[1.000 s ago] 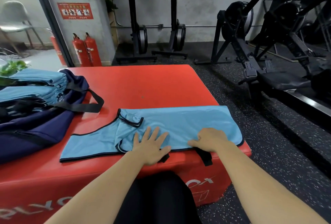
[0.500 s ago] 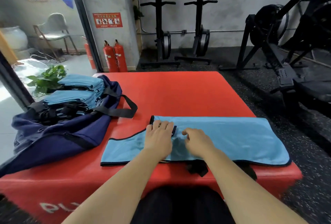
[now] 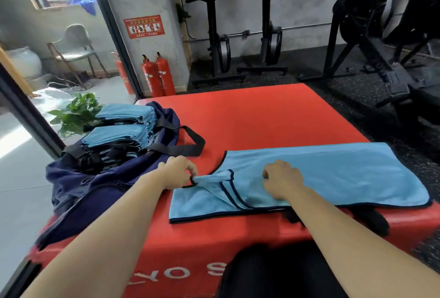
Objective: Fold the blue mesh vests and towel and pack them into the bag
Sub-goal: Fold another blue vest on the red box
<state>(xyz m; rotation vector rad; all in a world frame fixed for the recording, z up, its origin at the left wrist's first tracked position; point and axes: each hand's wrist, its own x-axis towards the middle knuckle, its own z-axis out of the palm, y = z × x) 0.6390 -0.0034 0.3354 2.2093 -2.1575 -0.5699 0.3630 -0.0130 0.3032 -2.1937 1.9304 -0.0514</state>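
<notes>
Beside the navy bag (image 3: 95, 185) of folded vests (image 3: 119, 131), the left hand (image 3: 177, 174) pinched the strap (image 3: 204, 179) of a half-folded blue mesh vest (image 3: 333, 174), the right hand's (image 3: 282, 180) fingers curled on it.

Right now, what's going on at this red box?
A person is folding a blue mesh vest spread on the red box. The left hand pinches the vest's black-trimmed strap end, which is raised a little off the box. The right hand rests on the vest with fingers curled; whether it grips cloth is unclear. Beside them, the open navy bag holds two stacks of folded vests.
</notes>
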